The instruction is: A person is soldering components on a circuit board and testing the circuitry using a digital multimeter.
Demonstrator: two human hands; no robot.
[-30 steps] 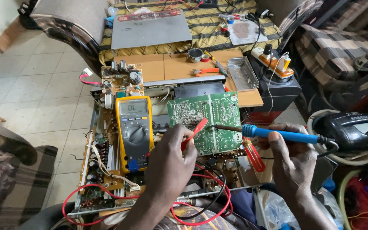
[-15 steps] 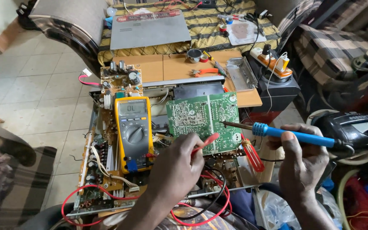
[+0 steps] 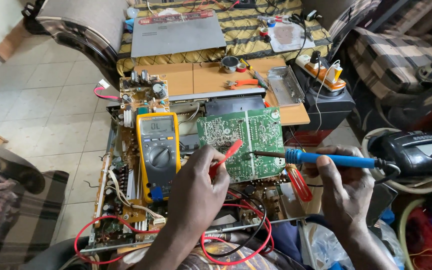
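In the middle of the frame, the left hand holds a red probe on the green board. The right hand holds a blue soldering iron there too.

The left hand covers most of the red probe, so only its tip end pokes out at about 1 o'clock, and whether that tip actually touches the green circuit board is too small to tell. The board's lower left corner also sits behind those fingers. Down at 6 o'clock both forearms run off the frame, and the red wires vanish under the wrist.
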